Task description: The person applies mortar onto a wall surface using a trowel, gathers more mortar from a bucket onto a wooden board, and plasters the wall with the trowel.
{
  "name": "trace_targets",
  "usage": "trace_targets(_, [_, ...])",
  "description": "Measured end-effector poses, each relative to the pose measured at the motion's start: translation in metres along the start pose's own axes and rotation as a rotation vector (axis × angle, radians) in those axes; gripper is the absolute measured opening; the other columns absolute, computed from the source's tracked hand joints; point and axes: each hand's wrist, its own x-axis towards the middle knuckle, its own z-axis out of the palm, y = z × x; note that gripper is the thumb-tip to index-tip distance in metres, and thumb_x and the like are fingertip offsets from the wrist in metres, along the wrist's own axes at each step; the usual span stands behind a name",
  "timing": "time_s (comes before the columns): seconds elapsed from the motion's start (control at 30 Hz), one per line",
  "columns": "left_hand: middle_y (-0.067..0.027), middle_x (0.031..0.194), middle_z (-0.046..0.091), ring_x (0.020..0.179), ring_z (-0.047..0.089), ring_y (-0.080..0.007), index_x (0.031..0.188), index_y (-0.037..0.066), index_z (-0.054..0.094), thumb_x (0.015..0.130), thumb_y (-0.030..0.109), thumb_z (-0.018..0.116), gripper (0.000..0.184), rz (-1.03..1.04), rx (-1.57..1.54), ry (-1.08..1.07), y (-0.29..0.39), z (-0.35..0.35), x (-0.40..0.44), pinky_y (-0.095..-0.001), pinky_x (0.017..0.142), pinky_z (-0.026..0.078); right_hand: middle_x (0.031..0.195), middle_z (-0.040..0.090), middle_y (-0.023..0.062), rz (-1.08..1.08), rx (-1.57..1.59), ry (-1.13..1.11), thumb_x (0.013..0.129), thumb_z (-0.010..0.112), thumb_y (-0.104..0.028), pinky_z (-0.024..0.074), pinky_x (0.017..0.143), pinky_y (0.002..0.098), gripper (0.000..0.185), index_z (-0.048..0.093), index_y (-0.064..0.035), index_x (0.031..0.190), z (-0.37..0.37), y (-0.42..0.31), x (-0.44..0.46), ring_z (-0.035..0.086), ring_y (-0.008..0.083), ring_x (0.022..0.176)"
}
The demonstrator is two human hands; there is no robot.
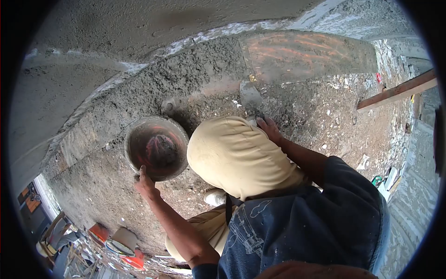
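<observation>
My left hand [147, 187] grips the near rim of a round mortar bucket [132, 153], its thumb over the edge and its other fingers mostly hidden. Some dark grey mortar [161, 149] lies in the bottom of the bucket. My right hand [270, 130] is closed on the handle of a trowel, beyond my bent knee, which hides part of the grip. The trowel's flat grey blade [251, 96] points away from me, low over or touching the debris-strewn ground; I cannot tell which.
Rough wet mortar [195, 65] runs along the wall's foot beside a smooth board-like panel [311, 56]. A wooden beam [397, 90] juts in at right. Torn bags [123, 242] and scraps lie lower left. My knee [232, 153] stands between both hands.
</observation>
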Motion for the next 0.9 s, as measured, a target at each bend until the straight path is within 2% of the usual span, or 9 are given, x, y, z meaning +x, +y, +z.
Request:
trace_targets(0.1, [-0.0121,0.093,0.062,0.078,0.057,-0.0197,0.109,-0.005,0.060,0.084,0.041,0.070,0.053,-0.055,-0.080,0.003,0.017,0.005,-0.014,-0.0334,0.068,0.051,0.085,0.059,0.0187,0.032,-0.178,0.096,0.093,0.049,-0.036,0.0445,0.076,0.0424,0.038,0.053,0.0009,0.101,0.032,-0.007,0.034,0.059,0.0297,0.084])
trace_targets(0.23, [-0.0131,0.097,0.061,0.082,0.060,-0.0217,0.115,-0.004,0.057,0.083,0.048,0.070,0.062,-0.072,-0.127,-0.026,0.030,0.007,-0.028,-0.0356,0.072,0.054,0.093,0.061,0.0201,0.122,0.228,0.164,0.094,0.046,-0.039,0.0476,0.077,0.0414,0.047,0.053,0.0024,0.114,0.062,-0.048,0.093,0.061,0.0293,0.088])
trace_targets(0.37, [-0.0118,0.096,0.059,0.085,0.059,-0.0220,0.114,-0.002,0.058,0.083,0.051,0.068,0.062,-0.062,-0.117,-0.033,0.023,0.005,-0.028,-0.0387,0.078,0.052,0.102,0.062,0.0241,0.170,0.334,0.189,0.094,0.046,-0.040,0.0489,0.082,0.0429,0.056,0.048,0.0033,0.129,0.078,-0.073,0.145,0.063,0.0318,0.095])
trace_targets(0.47, [-0.0104,0.093,0.059,0.083,0.059,-0.0213,0.112,-0.002,0.060,0.082,0.049,0.069,0.060,-0.056,-0.125,-0.030,0.014,0.004,-0.024,-0.0379,0.078,0.052,0.101,0.063,0.0260,-0.069,-0.115,0.377,0.092,0.049,-0.040,0.0488,0.082,0.0459,0.058,0.047,0.0036,0.131,0.102,-0.047,0.173,0.063,0.0365,0.096])
trace_targets(0.57, [-0.0116,0.093,0.061,0.080,0.060,-0.0205,0.109,-0.004,0.059,0.082,0.042,0.072,0.054,-0.036,-0.135,0.003,0.014,0.009,-0.024,-0.0349,0.071,0.052,0.099,0.064,0.0267,-0.099,-0.384,0.489,0.090,0.053,-0.039,0.0484,0.082,0.0491,0.059,0.048,0.0029,0.130,0.106,-0.062,0.146,0.062,0.0401,0.094])
trace_targets(0.67, [-0.0131,0.094,0.062,0.078,0.060,-0.0203,0.106,-0.007,0.058,0.082,0.035,0.074,0.051,-0.016,-0.088,0.028,0.017,0.016,-0.021,-0.0333,0.067,0.052,0.093,0.065,0.0234,-0.235,-0.492,0.417,0.085,0.059,-0.037,0.0491,0.078,0.0494,0.058,0.052,0.0016,0.127,0.096,-0.067,0.115,0.062,0.0394,0.088])
trace_targets(0.7, [-0.0134,0.095,0.062,0.078,0.060,-0.0203,0.106,-0.008,0.058,0.082,0.034,0.074,0.051,-0.012,-0.061,0.039,0.018,0.015,-0.020,-0.0330,0.067,0.052,0.089,0.064,0.0233,-0.477,-0.556,0.546,0.082,0.062,-0.032,0.0496,0.076,0.0490,0.058,0.050,0.0030,0.127,0.103,-0.043,0.119,0.062,0.0385,0.085])
trace_targets(0.8, [-0.0092,0.086,0.059,0.074,0.058,-0.0183,0.100,-0.002,0.060,0.081,0.035,0.074,0.044,0.019,-0.104,0.006,0.015,0.017,-0.013,-0.0318,0.066,0.052,0.086,0.063,0.0249,-0.618,-0.679,0.294,0.080,0.064,-0.030,0.0496,0.075,0.0477,0.060,0.048,0.0053,0.126,0.078,-0.039,0.125,0.063,0.0375,0.084])
trace_targets(0.9, [-0.0096,0.087,0.059,0.075,0.060,-0.0192,0.103,-0.003,0.060,0.081,0.034,0.074,0.046,0.002,-0.106,0.012,0.017,0.019,-0.013,-0.0329,0.066,0.052,0.084,0.062,0.0261,-0.371,-0.566,0.141,0.080,0.062,-0.029,0.0495,0.076,0.0474,0.056,0.049,0.0064,0.122,0.053,-0.097,0.095,0.062,0.0388,0.083])
